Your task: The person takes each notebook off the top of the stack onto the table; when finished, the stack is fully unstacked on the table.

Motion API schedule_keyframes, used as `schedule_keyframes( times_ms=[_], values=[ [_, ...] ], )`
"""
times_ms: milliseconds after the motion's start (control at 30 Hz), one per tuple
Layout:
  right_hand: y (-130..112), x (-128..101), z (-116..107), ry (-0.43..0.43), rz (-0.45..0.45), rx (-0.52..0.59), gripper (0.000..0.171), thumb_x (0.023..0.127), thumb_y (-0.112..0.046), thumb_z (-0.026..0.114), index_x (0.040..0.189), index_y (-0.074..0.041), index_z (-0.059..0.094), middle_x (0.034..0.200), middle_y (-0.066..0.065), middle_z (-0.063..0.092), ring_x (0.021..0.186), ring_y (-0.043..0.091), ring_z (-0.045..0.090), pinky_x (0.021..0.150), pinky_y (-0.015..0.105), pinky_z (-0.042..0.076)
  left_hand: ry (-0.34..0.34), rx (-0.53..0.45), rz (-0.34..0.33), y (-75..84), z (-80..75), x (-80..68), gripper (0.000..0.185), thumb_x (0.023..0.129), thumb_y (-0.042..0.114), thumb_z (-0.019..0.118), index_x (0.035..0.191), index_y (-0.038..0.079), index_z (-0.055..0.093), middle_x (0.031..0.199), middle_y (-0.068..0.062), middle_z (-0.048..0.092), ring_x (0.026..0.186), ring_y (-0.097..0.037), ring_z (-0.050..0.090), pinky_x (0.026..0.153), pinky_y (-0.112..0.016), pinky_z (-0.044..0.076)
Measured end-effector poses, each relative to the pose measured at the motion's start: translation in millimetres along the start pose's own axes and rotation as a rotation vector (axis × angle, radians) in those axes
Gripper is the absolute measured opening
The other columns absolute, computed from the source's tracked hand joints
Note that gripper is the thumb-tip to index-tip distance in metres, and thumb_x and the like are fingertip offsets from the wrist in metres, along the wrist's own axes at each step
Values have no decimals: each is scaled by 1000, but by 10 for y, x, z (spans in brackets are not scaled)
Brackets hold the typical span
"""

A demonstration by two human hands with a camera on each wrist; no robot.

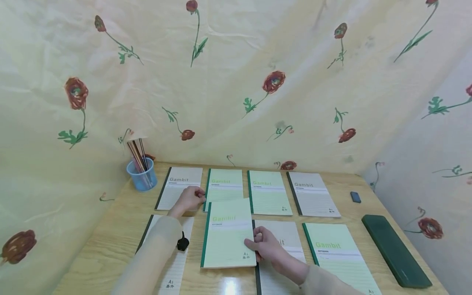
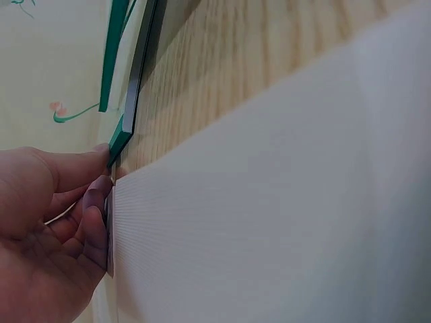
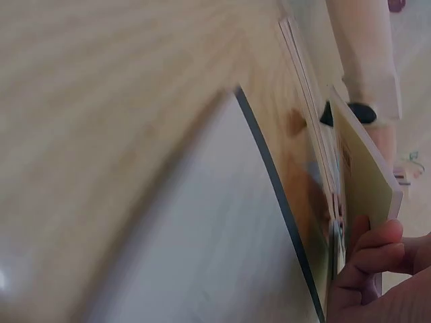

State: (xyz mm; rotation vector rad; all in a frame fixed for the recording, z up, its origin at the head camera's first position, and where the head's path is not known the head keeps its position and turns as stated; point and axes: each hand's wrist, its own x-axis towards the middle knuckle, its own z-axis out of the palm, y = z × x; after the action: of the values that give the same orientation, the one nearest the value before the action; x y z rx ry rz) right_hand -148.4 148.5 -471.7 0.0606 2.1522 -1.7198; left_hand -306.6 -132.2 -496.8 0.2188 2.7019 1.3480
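My right hand (image 1: 269, 246) grips a pale green notebook (image 1: 225, 237) by its right edge, thumb on the cover. This notebook is raised and tilted above the table, overlapping the lower part of a green-spined notebook (image 1: 225, 182) in the back row. The left hand (image 1: 189, 199) is at that back-row notebook's left edge. In the left wrist view, the thumb and curled fingers of the left hand (image 2: 57, 222) meet at the corner of a green spine (image 2: 121, 140). Seen from the right wrist, the right hand (image 3: 390, 269) has its fingers bent around the held notebook (image 3: 363, 161).
Other notebooks lie in two rows, including a grey one (image 1: 313, 194), a green one (image 1: 339, 254) and a grey one partly under the right hand (image 1: 278, 274). A blue cup of sticks (image 1: 144, 180) stands back left. A dark green case (image 1: 396, 250) and small blue block (image 1: 355, 197) lie right.
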Motion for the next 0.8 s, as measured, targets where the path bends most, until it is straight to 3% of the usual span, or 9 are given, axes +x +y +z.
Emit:
schedule_keyframes(
  times_ms=[533,800],
  values=[
    [217,-254,273,-91,-23,80,34,95,-9,67,114,4,41,75,7,66,43,7,48,42,18,40,0,-5,3,5,-2,10,24,91,6,71,113,-2,67,98,-7,65,92,-21,60,85,-39,50],
    [235,-298,251,-127,-85,-34,73,94,-16,70,144,11,23,64,5,62,36,5,48,37,18,39,-2,-19,-20,-10,-4,3,24,92,8,70,115,0,66,100,-6,64,92,-21,58,85,-38,49]
  ],
)
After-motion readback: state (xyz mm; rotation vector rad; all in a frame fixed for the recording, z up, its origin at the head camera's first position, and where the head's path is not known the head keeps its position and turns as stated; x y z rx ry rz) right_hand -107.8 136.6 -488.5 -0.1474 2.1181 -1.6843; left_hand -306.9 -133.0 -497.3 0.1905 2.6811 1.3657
